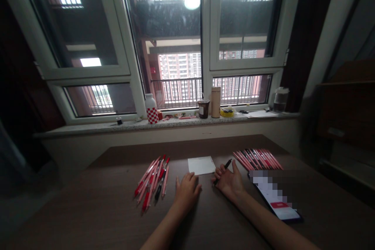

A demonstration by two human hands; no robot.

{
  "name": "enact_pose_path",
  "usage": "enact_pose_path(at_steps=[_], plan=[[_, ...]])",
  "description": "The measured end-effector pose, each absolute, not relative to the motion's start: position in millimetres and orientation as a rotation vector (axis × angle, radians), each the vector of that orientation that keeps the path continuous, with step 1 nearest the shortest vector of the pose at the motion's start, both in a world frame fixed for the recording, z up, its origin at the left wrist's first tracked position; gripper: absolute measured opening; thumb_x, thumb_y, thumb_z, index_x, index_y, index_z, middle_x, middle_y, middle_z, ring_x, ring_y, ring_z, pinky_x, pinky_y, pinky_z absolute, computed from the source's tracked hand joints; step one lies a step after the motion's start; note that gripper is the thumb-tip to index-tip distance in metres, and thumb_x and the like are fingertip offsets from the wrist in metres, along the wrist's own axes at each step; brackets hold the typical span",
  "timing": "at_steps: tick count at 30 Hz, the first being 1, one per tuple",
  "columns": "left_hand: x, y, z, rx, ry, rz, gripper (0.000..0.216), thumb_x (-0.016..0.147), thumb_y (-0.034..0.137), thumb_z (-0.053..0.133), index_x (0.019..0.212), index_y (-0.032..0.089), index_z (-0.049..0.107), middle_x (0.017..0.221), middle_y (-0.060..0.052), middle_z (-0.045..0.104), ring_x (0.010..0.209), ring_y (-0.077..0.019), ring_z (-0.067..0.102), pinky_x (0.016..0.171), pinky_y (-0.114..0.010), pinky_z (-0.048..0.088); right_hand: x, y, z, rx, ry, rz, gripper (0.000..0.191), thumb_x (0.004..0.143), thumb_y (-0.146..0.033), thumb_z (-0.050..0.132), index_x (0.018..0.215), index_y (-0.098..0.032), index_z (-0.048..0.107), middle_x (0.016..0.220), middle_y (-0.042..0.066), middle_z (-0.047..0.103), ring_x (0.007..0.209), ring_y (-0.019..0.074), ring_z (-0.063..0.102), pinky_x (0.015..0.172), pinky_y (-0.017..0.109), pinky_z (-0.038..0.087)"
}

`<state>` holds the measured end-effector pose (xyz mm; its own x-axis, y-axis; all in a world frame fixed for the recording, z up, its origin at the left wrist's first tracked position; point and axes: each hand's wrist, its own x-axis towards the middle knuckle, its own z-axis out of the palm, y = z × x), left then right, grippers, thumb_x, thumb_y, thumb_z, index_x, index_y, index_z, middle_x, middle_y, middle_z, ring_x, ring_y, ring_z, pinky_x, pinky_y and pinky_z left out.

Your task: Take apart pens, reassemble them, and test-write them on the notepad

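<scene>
In my right hand, turned palm up with the thumb raised, lies a black pen under curled fingers. My left hand rests palm down on the table, its fingers spread, just below a white sheet of paper. Left of it is a loose pile of pink, red and black pens, pointing roughly the same way. A neat row of similar pens lies side by side beyond my right hand. Nothing shows under the left hand.
A phone with a lit, partly blurred screen lies right of my right forearm on the brown table. On the windowsill stand a checkered bottle, a drink cup, a tan flask and a clear jug.
</scene>
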<state>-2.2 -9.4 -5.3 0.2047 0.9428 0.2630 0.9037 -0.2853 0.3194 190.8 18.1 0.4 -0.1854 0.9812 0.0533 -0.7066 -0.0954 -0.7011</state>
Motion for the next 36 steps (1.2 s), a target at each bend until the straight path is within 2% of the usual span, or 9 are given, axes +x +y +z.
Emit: enact_pose_path(at_steps=[4, 10, 19, 24, 36], plan=[[-1.2, -10.5, -2.9, 2.360, 1.815, 0.625, 0.030, 0.086, 0.029, 0.044, 0.114, 0.026, 0.056, 0.132, -0.007, 0.054, 0.127, -0.0233, 0.045, 0.108, -0.062, 0.019, 190.2, 17.9, 1.6, -0.437, -0.585, 1.695, 0.055, 0.081, -0.073, 0.030, 0.059, -0.023, 0.033, 0.058, -0.004, 0.038, 0.051, 0.0133, 0.038, 0.059, 0.033, 0.041], [-0.7, -11.8, 1.8, 2.367, 1.803, 0.642, 0.032, 0.086, 0.029, 0.043, 0.116, 0.026, 0.055, 0.128, -0.008, 0.056, 0.123, -0.0235, 0.047, 0.108, -0.061, 0.019, 191.7, 16.4, 7.4, -0.443, -0.534, 1.698, 0.056, 0.079, -0.074, 0.032, 0.058, -0.023, 0.035, 0.058, -0.003, 0.040, 0.052, 0.0141, 0.039, 0.058, 0.033, 0.040], [-0.6, -12.8, 4.0, 2.342, 1.835, 0.581, 0.032, 0.087, 0.033, 0.042, 0.115, 0.029, 0.056, 0.126, -0.006, 0.055, 0.123, -0.0223, 0.045, 0.110, -0.057, 0.019, 193.1, 16.7, 5.1, -0.272, -0.418, 1.802, 0.051, 0.077, -0.066, 0.049, 0.055, -0.020, 0.040, 0.057, -0.003, 0.045, 0.052, 0.0128, 0.040, 0.058, 0.032, 0.041], [-1.1, -11.7, 2.0, 2.336, 1.835, 0.583, 0.032, 0.087, 0.034, 0.042, 0.115, 0.029, 0.056, 0.126, -0.006, 0.055, 0.123, -0.0227, 0.045, 0.109, -0.058, 0.018, 193.5, 16.9, 4.5, -0.251, -0.396, 1.802, 0.047, 0.079, -0.060, 0.049, 0.056, -0.020, 0.041, 0.056, -0.003, 0.046, 0.052, 0.0129, 0.041, 0.057, 0.032, 0.041], [-2.2, -10.2, -1.2, 2.359, 1.828, 0.597, 0.031, 0.088, 0.035, 0.042, 0.115, 0.030, 0.056, 0.126, -0.005, 0.055, 0.122, -0.0228, 0.046, 0.109, -0.059, 0.018, 194.3, 17.7, 3.9, -0.265, -0.391, 1.807, 0.049, 0.079, -0.063, 0.049, 0.057, -0.020, 0.042, 0.056, -0.003, 0.046, 0.053, 0.0128, 0.041, 0.058, 0.032, 0.041]])
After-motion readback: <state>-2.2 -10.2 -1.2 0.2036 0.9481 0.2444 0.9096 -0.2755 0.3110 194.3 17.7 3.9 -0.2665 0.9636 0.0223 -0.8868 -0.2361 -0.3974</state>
